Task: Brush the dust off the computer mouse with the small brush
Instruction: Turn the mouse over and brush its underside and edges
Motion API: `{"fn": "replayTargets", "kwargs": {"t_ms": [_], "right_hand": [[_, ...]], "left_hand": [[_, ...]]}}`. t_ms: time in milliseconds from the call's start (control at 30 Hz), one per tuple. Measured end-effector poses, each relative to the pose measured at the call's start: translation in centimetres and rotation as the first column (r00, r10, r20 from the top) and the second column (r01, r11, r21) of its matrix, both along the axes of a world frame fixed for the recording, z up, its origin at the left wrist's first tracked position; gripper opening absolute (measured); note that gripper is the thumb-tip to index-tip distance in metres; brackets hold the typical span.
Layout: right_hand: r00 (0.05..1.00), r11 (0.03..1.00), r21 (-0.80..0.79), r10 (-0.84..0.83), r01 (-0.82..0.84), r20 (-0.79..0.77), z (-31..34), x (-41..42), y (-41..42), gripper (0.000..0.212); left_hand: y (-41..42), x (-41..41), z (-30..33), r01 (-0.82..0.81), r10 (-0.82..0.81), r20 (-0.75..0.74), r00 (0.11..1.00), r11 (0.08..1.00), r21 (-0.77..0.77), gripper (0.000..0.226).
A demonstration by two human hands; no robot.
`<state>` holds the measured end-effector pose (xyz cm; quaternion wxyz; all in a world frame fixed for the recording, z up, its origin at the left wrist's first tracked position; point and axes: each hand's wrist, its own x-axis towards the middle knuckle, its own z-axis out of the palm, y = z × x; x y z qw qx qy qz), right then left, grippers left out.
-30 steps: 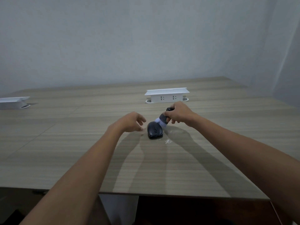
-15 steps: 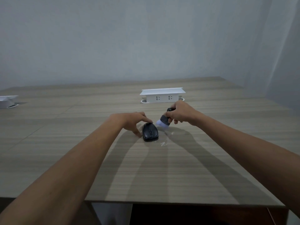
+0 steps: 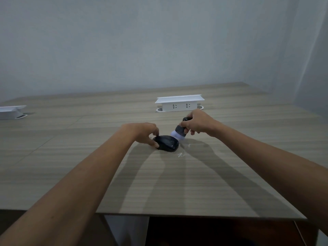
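Centrally on the wooden table (image 3: 177, 183), well back from its near edge and short of the far edge, lies the black computer mouse (image 3: 166, 143), turned sideways to the viewer. At its left end, the left hand (image 3: 142, 133) pinches it, thumb on the near side and fingers over the far side, the palm raised clear. This grip probably serves to stop the light mouse from sliding under the strokes, and it leaves the top and right end bare for cleaning. Over the right end, the right hand (image 3: 197, 122) is wrapped closed around the dark handle of the small brush (image 3: 179, 134), whose black tip shows above the knuckles. That handle is tilted, and the pale bristle head points down and left so that it meets the right end of the mouse; whether the bristles press or only touch cannot be told. Such a slant would likely sweep dust off the mouse toward the table. A few pale flecks (image 3: 180, 154) lie on the table just beside the mouse's right end, possibly loosened debris. Beyond the hands, toward the far edge, stands a white socket box (image 3: 179, 103); another socket box (image 3: 10, 111) sits at the left edge, well apart from the work.
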<state>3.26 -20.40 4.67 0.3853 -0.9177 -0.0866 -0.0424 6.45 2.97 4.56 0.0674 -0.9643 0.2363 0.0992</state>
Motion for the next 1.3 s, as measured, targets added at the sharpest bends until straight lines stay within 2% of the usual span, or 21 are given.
{"fn": "replayTargets", "kwargs": {"t_ms": [167, 367, 567, 667, 833, 1033, 1200, 1300], "right_hand": [[1.000, 0.999, 0.048, -0.004, 0.003, 0.015, 0.1, -0.6, 0.2, 0.020], [1.000, 0.989, 0.146, 0.006, -0.008, 0.015, -0.5, -1.3, 1.3, 0.022], [1.000, 0.980, 0.200, 0.019, -0.019, 0.004, -1.6, -1.8, 2.2, 0.022], [1.000, 0.988, 0.155, 0.015, -0.019, 0.021, -2.1, -2.1, 1.6, 0.024], [1.000, 0.999, -0.034, 0.001, 0.000, 0.030, -1.8, -1.8, 0.7, 0.029], [0.998, 0.991, 0.125, 0.056, -0.056, 0.002, -1.4, -2.0, 2.7, 0.024], [1.000, 0.998, -0.055, -0.017, 0.017, 0.000, -1.6, -1.6, 0.7, 0.030], [1.000, 1.000, -0.014, -0.011, 0.011, 0.004, -1.6, -1.6, 0.6, 0.027]], "left_hand": [[-0.2, -0.7, 0.1, -0.023, 0.023, 0.020, 1.000, 1.000, 0.017, 0.063], [-0.8, -1.0, 0.5, -0.042, 0.030, -0.073, 0.997, 0.984, -0.171, 0.073], [-0.8, -1.0, -0.2, 0.011, -0.032, -0.079, 0.996, 0.967, -0.255, 0.050], [-0.7, -0.9, -0.4, 0.027, -0.051, -0.081, 0.995, 0.962, -0.272, 0.045], [-1.1, -0.7, -0.3, 0.029, -0.052, -0.080, 0.995, 0.966, -0.258, 0.043], [-1.0, -0.7, -0.4, 0.034, -0.055, -0.068, 0.996, 0.962, -0.271, 0.042], [-0.8, -0.6, -0.6, 0.029, -0.052, -0.072, 0.996, 0.957, -0.289, 0.041], [-0.8, -0.5, -0.7, 0.031, -0.056, -0.075, 0.996, 0.954, -0.299, 0.041]]}}
